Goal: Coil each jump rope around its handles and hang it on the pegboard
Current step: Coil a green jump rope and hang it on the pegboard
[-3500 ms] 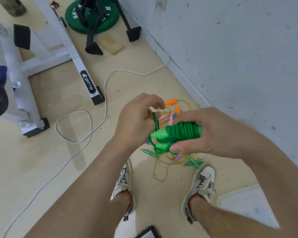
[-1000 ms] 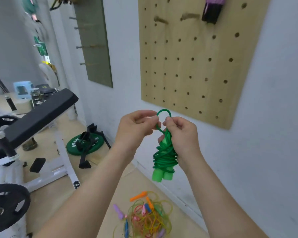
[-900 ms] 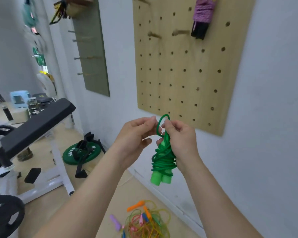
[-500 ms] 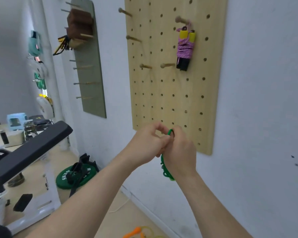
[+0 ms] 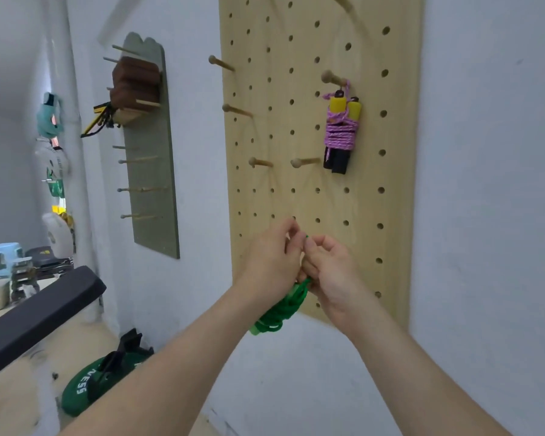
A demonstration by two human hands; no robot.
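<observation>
Pinching the top of the green jump rope (image 5: pixel 280 313) between curled fingertips, the left hand (image 5: pixel 272 262) and the right hand (image 5: pixel 331 272) meet knuckle to knuckle, both closed on the cord. Only a sliver of green shows between the fingertips. How much of a loop they hold there is hidden.

The rest of the rope hangs below the palms as a tight coil. It slants down toward the left, with its paler green handle ends lowest. The hands and the coil sit in front of the lower part of the pegboard (image 5: pixel 397 184), near its bottom edge; whether they touch it I cannot tell.

Higher on the board, a purple jump rope (image 5: pixel 340 133) wound around yellow-and-black handles hangs from a wooden peg (image 5: pixel 332 78). Two more pegs (image 5: pixel 260 162) stick out side by side to its lower left, well above the hands.

Farther left on the white wall (image 5: pixel 485 215), a grey-green board (image 5: pixel 151 171) carries brown blocks (image 5: pixel 136 83). A black bench pad (image 5: pixel 38 316) and a green weight plate (image 5: pixel 82 391) lie below.
</observation>
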